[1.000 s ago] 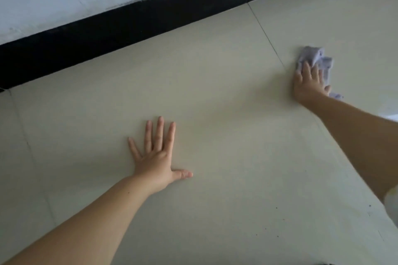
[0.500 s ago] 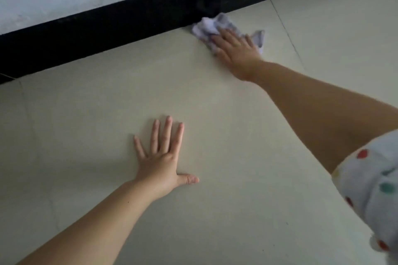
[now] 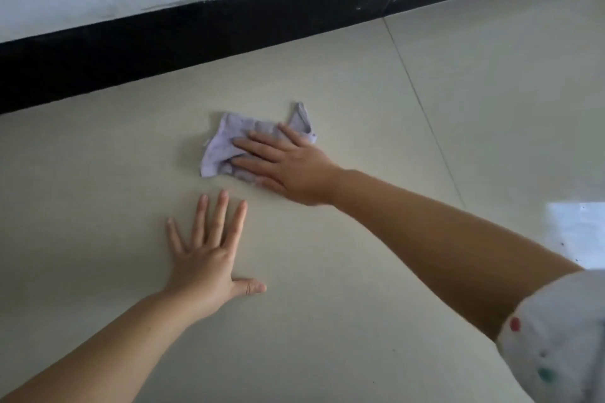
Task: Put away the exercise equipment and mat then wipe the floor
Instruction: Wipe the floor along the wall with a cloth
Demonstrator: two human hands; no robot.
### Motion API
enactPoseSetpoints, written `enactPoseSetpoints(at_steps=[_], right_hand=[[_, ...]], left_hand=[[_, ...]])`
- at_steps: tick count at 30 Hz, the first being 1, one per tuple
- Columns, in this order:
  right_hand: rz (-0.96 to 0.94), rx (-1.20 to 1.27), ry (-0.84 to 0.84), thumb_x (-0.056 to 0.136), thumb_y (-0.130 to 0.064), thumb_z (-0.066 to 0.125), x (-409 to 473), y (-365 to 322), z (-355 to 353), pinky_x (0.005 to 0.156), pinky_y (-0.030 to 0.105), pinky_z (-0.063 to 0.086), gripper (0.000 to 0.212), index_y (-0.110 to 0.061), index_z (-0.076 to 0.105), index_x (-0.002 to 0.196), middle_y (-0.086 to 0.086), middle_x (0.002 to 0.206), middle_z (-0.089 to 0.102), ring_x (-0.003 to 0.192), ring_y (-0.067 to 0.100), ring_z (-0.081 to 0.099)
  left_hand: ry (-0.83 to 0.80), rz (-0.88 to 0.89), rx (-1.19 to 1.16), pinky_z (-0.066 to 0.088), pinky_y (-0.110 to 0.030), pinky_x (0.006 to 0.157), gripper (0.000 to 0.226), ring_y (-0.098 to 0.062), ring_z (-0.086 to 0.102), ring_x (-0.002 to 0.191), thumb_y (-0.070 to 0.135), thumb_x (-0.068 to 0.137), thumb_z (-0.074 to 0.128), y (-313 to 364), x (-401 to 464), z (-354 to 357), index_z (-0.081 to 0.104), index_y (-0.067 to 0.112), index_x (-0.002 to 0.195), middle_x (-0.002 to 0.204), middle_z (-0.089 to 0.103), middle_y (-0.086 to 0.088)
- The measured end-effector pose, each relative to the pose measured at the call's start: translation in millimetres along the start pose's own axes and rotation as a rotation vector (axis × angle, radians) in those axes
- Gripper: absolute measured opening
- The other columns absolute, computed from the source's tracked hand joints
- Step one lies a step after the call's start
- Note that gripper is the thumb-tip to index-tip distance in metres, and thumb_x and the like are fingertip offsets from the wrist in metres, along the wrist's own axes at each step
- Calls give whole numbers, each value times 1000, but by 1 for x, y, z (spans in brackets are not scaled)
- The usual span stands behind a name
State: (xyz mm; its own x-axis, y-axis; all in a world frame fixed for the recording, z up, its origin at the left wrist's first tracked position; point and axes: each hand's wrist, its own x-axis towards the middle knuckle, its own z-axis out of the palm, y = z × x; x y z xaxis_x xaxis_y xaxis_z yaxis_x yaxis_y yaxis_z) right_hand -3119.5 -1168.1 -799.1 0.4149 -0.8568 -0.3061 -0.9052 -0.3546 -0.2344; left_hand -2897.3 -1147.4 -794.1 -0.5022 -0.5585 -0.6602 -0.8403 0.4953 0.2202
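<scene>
Change: right hand [image 3: 291, 167], fingers flat, has swept the cloth [image 3: 229, 144] back from the black skirting [image 3: 229, 29] to mid-tile | Left hand [image 3: 209, 258]: splayed wide, holding nothing, bracing on floor [image 3: 393, 321] | Meaning: wiping stage under way; no equipment or mat in view

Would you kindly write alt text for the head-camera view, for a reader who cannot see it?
A person's right hand presses a crumpled lilac cloth flat onto a beige tiled floor, fingers straight. The left hand rests spread on the floor nearby, below a black skirting board.
</scene>
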Motion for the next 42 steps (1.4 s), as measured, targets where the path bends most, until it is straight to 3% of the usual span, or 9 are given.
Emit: enactPoseSetpoints(at_steps=[4, 7, 10, 16, 20, 24, 32, 38, 42], right_hand=[[458, 23, 98, 103, -36, 19, -8, 111, -21, 118, 49, 0, 50, -30, 7, 151, -1, 161, 0, 147, 17, -2], [1079, 293, 193, 102, -38, 18, -62, 182, -33, 117, 51, -1, 52, -27, 8, 152, 1, 161, 1, 147, 19, -3], [1321, 357, 157, 101, -37, 20, -107, 181, -21, 117, 52, 2, 55, -21, 8, 152, 5, 160, 2, 147, 25, 0], [967, 282, 165, 100, -44, 26, -101, 29, 26, 116, 49, -3, 55, -28, 13, 151, 2, 160, 2, 148, 20, -1], [588, 181, 163, 95, -45, 26, -95, -96, 61, 112, 58, 21, 54, -23, 43, 142, 6, 153, 33, 141, 26, 30], [172, 52, 64, 95, -44, 30, -132, -105, 80, 109, 50, 22, 50, -26, 46, 139, 2, 148, 42, 137, 22, 38], [727, 198, -222, 98, -49, 14, -228, 85, 32, 116, 52, 4, 60, -28, -4, 151, 1, 159, -14, 146, 20, -12], [857, 296, -196, 100, -48, 19, -204, 129, 13, 115, 52, -2, 60, -31, -8, 150, 1, 158, -20, 145, 20, -16], [923, 288, -90, 100, -49, 16, -192, 101, 21, 117, 48, -6, 63, -21, -7, 152, 9, 158, -19, 145, 23, -18]], left_hand=[[-64, -54, 75, -13, -66, 105, 138, -14, -60, 115, 80, 55, 61, 7, -1, -3, -48, 33, 127, 129, -61, 10], [-134, -75, 97, -16, -65, 105, 134, -18, -64, 108, 80, 61, 57, 9, 0, -5, -53, 30, 118, 126, -63, 5], [-158, -73, 101, -14, -66, 105, 134, -19, -63, 108, 81, 60, 56, 10, -4, -8, -54, 30, 117, 127, -63, 4], [-132, -54, 88, -11, -67, 105, 132, -22, -54, 118, 80, 60, 59, 11, -5, -12, -49, 32, 120, 124, -62, 4], [-105, -57, 102, -11, -67, 106, 131, -20, -46, 127, 81, 58, 58, 11, -4, -8, -46, 34, 122, 128, -58, 5], [-65, -60, 92, -9, -67, 106, 134, -24, -36, 138, 80, 57, 60, 13, -4, -7, -35, 32, 138, 134, -51, 6], [-9, -163, 126, 1, -66, 109, 125, -28, -25, 143, 67, 67, 67, 40, -8, -16, -16, 24, 150, 153, -33, -5], [151, -10, 100, 2, -67, 109, 81, -30, -24, 143, 46, 91, 52, 145, 3, -18, -1, 31, 151, 155, -30, -2], [6, -111, -84, 5, -68, 108, 89, -28, -27, 142, 57, 89, 49, 186, 23, -1, -11, 34, 150, 153, -33, 2]])
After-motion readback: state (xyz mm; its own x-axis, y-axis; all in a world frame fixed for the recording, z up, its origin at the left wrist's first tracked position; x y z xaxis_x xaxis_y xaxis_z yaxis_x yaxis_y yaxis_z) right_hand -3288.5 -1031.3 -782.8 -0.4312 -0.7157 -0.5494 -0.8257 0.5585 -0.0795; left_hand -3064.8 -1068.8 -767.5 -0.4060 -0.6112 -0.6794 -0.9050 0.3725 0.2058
